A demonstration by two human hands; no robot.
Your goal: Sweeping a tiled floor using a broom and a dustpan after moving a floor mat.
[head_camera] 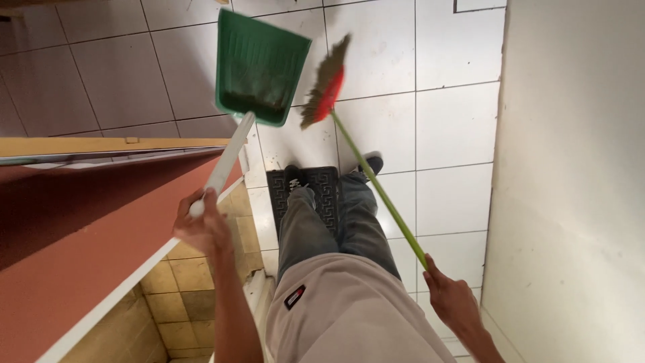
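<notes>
Dustpan (259, 67) hangs tilted above the tiled floor (437, 128), its white handle clenched in the left hand (201, 225). Right hand (451, 296) is closed round the green stick of the broom (327, 84), bristles just beside the pan's lip. Sweeping-in looks underway; next, both need lowering to the tiles.

One dustpan (261, 67), one broom (327, 84), one doormat (322, 191)
</notes>
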